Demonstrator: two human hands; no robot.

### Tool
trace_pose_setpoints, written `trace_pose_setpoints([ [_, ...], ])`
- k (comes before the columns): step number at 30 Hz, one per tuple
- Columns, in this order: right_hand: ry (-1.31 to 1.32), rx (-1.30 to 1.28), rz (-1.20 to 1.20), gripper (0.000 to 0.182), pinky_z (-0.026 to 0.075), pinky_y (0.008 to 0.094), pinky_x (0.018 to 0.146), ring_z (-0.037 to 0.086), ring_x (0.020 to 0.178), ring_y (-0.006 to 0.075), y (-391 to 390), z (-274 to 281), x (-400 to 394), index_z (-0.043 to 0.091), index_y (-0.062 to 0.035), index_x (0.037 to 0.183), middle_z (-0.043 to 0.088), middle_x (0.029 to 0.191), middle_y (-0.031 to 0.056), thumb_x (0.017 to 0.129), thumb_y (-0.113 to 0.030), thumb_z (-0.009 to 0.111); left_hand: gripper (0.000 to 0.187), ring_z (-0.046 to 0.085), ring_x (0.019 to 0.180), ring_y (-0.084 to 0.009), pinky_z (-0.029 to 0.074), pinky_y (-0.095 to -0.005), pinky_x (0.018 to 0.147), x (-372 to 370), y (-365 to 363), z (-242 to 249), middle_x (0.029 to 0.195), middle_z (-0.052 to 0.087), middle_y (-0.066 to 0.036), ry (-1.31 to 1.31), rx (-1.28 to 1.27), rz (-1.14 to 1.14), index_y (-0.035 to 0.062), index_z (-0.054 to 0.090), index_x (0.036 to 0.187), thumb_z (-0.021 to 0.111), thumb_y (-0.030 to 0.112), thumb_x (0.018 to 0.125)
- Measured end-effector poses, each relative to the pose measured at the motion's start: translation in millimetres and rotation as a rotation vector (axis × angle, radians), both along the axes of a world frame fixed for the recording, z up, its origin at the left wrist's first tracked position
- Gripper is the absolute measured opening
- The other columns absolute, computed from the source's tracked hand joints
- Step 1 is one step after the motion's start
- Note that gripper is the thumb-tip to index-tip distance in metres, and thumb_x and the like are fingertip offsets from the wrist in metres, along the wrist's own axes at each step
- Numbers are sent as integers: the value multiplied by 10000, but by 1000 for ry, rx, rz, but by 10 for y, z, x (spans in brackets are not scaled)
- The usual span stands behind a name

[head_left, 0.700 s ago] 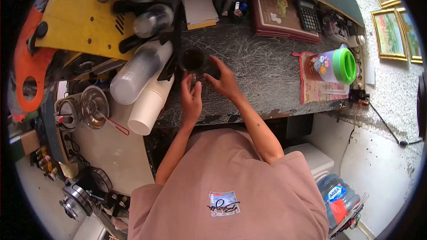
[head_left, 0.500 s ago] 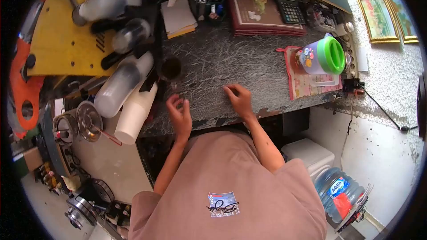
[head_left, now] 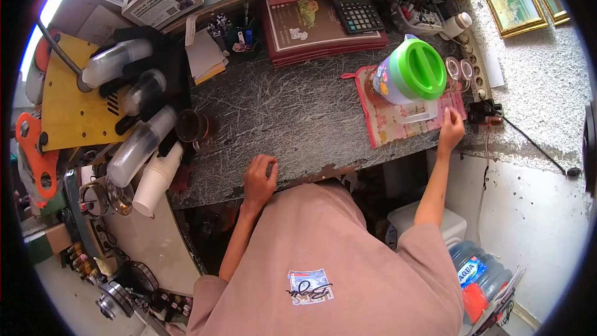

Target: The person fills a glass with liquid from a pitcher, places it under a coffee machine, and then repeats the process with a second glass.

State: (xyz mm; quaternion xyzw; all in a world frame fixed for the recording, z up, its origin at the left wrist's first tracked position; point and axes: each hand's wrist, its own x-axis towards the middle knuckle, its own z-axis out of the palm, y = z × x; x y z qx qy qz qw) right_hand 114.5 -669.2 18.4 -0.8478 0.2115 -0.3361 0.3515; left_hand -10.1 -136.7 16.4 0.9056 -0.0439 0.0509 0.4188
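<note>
My left hand (head_left: pixel 260 177) rests at the front edge of the dark scratched counter (head_left: pixel 280 112), fingers curled in, with nothing seen in it. On the far right my right hand (head_left: pixel 452 129) hovers by the front corner of a pink patterned cloth (head_left: pixel 380 127), fingers loosely bent and apart, holding nothing I can see. A pitcher (head_left: pixel 407 73) with a green lid stands on that cloth, its clear handle toward my right hand. Behind the pitcher are clear glasses (head_left: pixel 459 70). A dark-filled glass mug (head_left: pixel 190 126) stands at the left of the counter.
Cup stacks, including white paper cups (head_left: pixel 158 180), project at left beside a yellow panel (head_left: pixel 78 102). Along the back lie a notepad (head_left: pixel 204 56), red folders (head_left: pixel 311 25), a calculator (head_left: pixel 356 12) and a small basket (head_left: pixel 418 17). A power strip (head_left: pixel 472 56) runs along the right.
My right hand has moved from mid-counter right to the pitcher and cloth. My left hand has drawn in to the counter edge, away from the mug. The view has shifted right.
</note>
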Motion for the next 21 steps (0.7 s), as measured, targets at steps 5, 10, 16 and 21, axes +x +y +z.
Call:
trace_pose_setpoints([
  [5,63,-11,50,415,512,307,776,648,837,155,-730,-528,966,708,29,1043,711,896,73,847,-324,801,93,647,937,-347,511,-424,796,-14,-175,62,965,650,-137,42,37,6,17,621,987,648,41,901],
  [10,267,243,16,503,454,361,677,537,674,172,-573,-219,1073,666,23,818,624,712,61,761,-433,872,92,660,913,-336,522,-417,775,-82,-211,86,962,656,-135,83,-22,88,21,630,994,644,43,906],
  [16,258,-44,-39,521,437,369,639,491,633,147,-366,38,520,606,35,712,568,647,60,785,-415,856,90,674,871,-313,525,-398,758,-124,-204,81,946,663,-129,133,-53,69,16,639,994,644,52,912],
  [21,72,417,48,214,502,255,637,620,736,107,-14,201,-512,721,34,885,706,878,29,894,-170,786,88,677,872,-301,528,-391,760,-99,-180,39,935,665,-128,163,-108,26,17,648,987,647,61,911],
])
